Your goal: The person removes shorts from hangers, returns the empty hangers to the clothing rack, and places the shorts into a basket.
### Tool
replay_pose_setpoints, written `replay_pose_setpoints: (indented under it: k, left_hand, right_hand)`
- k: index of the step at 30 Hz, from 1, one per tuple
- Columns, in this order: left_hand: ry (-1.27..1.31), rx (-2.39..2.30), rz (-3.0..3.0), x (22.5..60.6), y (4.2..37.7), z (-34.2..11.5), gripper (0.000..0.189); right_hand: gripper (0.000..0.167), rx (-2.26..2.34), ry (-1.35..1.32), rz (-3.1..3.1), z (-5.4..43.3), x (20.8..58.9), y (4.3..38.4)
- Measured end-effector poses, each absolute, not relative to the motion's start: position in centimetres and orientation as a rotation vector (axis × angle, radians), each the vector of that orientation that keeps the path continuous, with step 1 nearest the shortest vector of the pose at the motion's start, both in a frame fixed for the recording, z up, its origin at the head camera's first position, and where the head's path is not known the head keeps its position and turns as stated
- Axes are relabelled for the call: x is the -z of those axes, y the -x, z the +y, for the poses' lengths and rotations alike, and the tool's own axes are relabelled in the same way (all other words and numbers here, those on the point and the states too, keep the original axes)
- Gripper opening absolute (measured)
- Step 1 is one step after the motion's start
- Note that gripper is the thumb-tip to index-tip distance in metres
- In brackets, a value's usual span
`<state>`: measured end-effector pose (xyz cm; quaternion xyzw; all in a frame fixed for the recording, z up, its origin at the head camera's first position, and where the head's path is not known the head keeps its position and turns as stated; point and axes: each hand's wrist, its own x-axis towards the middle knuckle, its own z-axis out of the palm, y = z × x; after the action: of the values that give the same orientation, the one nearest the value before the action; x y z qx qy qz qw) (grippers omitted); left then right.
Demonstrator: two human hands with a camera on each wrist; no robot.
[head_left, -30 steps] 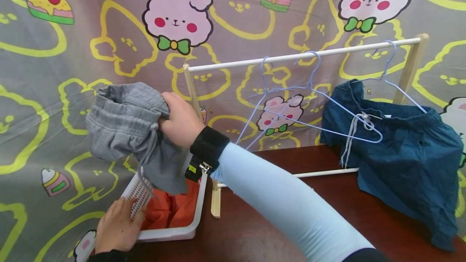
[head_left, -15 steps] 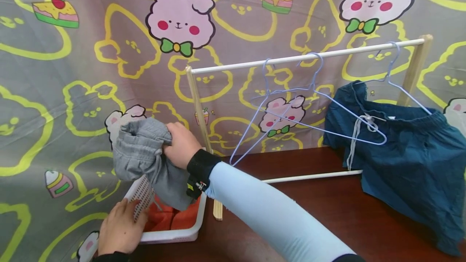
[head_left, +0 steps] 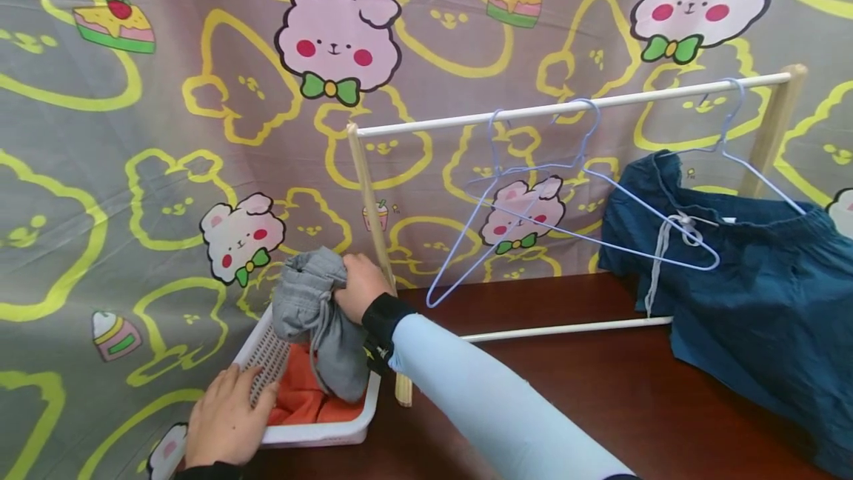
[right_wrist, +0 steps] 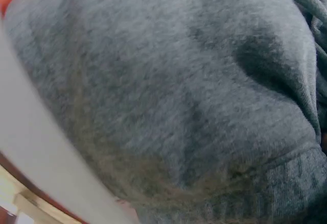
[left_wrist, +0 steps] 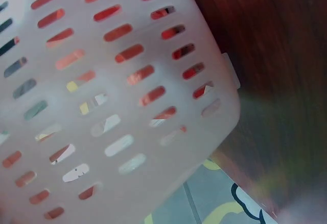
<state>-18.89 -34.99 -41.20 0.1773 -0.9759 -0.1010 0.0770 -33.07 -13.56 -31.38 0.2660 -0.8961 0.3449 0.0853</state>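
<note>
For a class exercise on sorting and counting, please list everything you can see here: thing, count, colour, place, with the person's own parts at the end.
Grey garment: one, grey, over the basket
Basket: one, white, on the table, left of the rack
Orange cloth: count unclear, orange, inside the basket
Rack: one, white rods and pale wood posts, on the table
Hangers: three, lilac-blue, on the top rod
Shorts: one pair, dark blue, on the rightmost hanger
Table: one, dark red-brown, underneath
Printed backdrop: one, greyish with cartoons, behind
Sleeve: one, light blue, right arm
Wrist coverings: two, black, one per wrist
Left hand: one, bare, at the basket's left side
Right hand: one, bare, gripping the grey garment
</note>
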Motion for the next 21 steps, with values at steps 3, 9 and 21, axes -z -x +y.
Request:
replay_pose_setpoints:
  k: [3,9,21]
  left_hand:
    - [-0.536,0.302,-2.923,41.2,18.9,-34.9,0.077]
    - [-0.508,0.302,-2.909,41.1,18.7,-34.8,0.076]
    - [-0.554,0.297,-2.923,40.9,18.8,-34.8,0.077]
  right_hand:
    - [0.046,-1.011,-0.758,-2.711,-13.4,32.2,33.4]
    - [0.063,-1.008,-0.799,-2.823,-13.4,33.1,33.0]
    - [0.069,-0.286,-1.107,-2.957,-15.1,37.7,31.8]
